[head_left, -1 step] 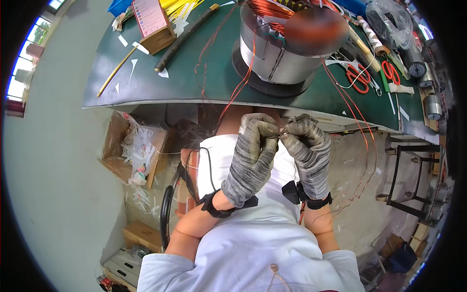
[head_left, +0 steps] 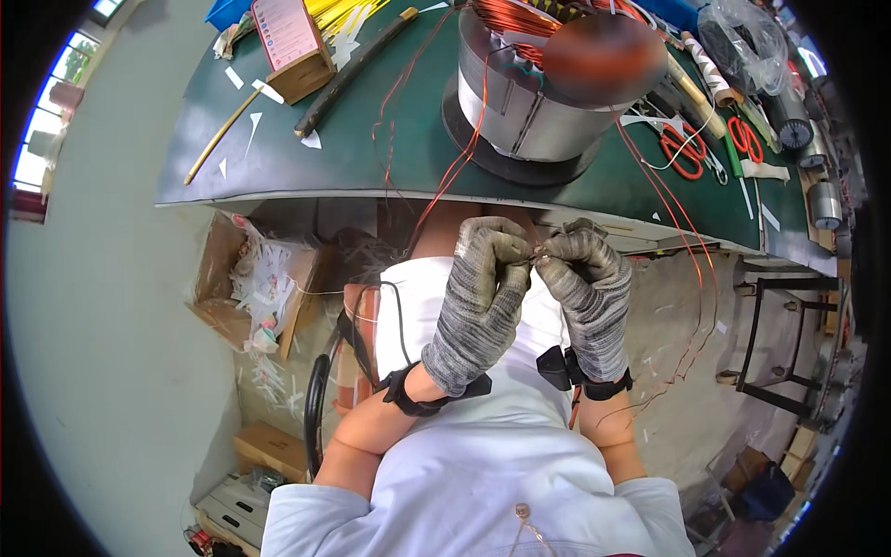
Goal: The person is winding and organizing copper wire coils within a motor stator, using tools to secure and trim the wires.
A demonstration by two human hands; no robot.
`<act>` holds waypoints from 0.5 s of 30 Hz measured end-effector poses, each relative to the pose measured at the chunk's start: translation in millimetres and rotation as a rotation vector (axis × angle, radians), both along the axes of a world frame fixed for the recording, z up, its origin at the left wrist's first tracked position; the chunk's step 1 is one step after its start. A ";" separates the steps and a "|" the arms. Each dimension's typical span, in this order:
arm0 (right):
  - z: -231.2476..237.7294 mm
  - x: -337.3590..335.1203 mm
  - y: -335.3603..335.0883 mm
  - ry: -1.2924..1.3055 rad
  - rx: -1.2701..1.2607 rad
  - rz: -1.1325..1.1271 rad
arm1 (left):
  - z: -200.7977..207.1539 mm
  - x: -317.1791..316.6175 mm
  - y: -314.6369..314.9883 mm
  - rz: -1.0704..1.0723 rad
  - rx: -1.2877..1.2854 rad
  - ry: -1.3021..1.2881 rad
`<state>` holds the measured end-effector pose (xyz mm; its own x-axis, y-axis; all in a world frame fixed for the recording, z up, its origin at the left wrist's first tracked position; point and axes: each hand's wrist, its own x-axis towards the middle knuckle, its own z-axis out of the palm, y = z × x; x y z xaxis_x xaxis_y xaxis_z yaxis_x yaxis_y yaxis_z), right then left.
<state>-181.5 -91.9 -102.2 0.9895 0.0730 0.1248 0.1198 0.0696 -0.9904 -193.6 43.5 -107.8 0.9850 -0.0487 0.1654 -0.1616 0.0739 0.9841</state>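
Note:
My left hand (head_left: 484, 302) and my right hand (head_left: 587, 297), both in grey knit gloves, meet above my lap just off the table's near edge. The fingertips of each are pinched together, and the two pinches nearly touch. What lies between them is too small to make out. Beyond my hands, a round metal motor stator (head_left: 535, 116) stands on the table, with orange copper windings (head_left: 510, 28) at its top. Copper lead wires (head_left: 457, 169) hang from its left side over the edge, and more copper wires (head_left: 670, 200) drop past my right hand.
On the green table (head_left: 343, 172) lie a dark rod (head_left: 357, 70), a thin stick (head_left: 223, 135), a small box (head_left: 299, 74) and red-handled scissors (head_left: 682, 153). A carton of paper scraps (head_left: 223, 278) stands on the floor at left, a black metal frame (head_left: 784, 343) at right.

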 end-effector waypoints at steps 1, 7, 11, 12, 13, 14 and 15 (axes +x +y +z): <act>-0.3 0.4 0.1 -0.036 -0.021 -0.027 | 1.0 0.0 0.2 -0.001 0.020 -0.028; -1.1 2.8 -1.2 -0.087 -0.007 -0.056 | 4.4 -1.0 -2.2 0.017 0.021 -0.037; -1.0 4.1 -3.5 -0.091 0.001 -0.043 | 3.7 -0.9 -4.2 0.030 0.026 -0.060; -1.3 4.2 -4.2 -0.105 0.002 -0.030 | 3.2 -0.3 -3.9 0.021 0.007 -0.056; -1.3 4.4 -5.1 -0.079 0.037 -0.018 | 2.8 0.1 -3.9 0.012 -0.012 -0.052; -1.7 4.3 -5.9 -0.052 0.077 -0.019 | 2.2 0.9 -3.4 0.011 -0.011 -0.048; -1.7 4.5 -6.9 -0.046 0.072 -0.008 | 1.9 1.5 -3.1 -0.020 0.006 -0.037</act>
